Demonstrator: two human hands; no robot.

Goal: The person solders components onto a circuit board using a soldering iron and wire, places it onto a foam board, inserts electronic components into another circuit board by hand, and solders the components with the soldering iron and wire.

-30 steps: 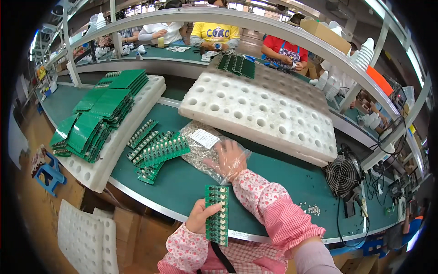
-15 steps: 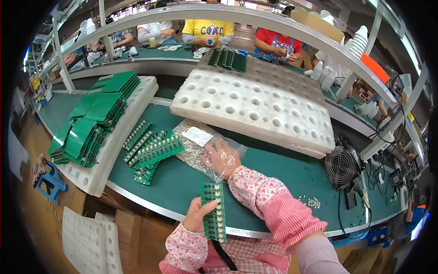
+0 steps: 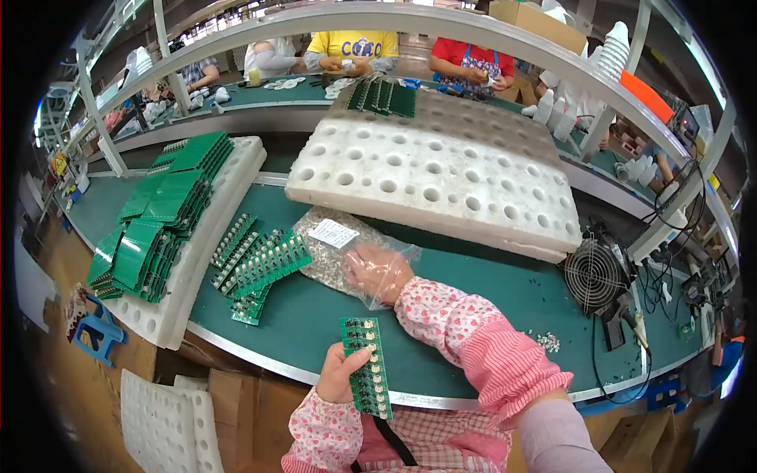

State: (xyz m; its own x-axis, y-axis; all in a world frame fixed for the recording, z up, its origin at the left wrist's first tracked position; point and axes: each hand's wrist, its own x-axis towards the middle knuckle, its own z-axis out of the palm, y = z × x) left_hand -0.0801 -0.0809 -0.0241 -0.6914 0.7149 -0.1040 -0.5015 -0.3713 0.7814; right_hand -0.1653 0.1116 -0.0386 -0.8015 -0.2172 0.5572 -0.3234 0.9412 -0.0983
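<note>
My left hand (image 3: 339, 375) pinches a green circuit board (image 3: 366, 367) by its left edge, thumb across its face. The board stands nearly upright at the table's front edge, with a row of small cream connectors and dark parts on it. My right hand (image 3: 378, 273) is inside a clear plastic bag (image 3: 319, 272) of tiny whitish parts, under its film. Its fingers are curled in among the parts, and what they grip is hidden. Left of the bag lies a loose pile of populated circuit boards (image 3: 260, 268).
Stacked green boards (image 3: 168, 196) rest on a white foam block (image 3: 169, 319) at left. A larger holed foam block (image 3: 441, 205) spans the back, with more boards (image 3: 382, 97) on it. At right are a black fan (image 3: 593, 277) and scattered small parts (image 3: 547, 342). Co-workers sit across.
The fingers of my right hand, spread flatter before, have curled in the bag. My left hand still holds the board, now tilted slightly. The whole view has shifted a little.
</note>
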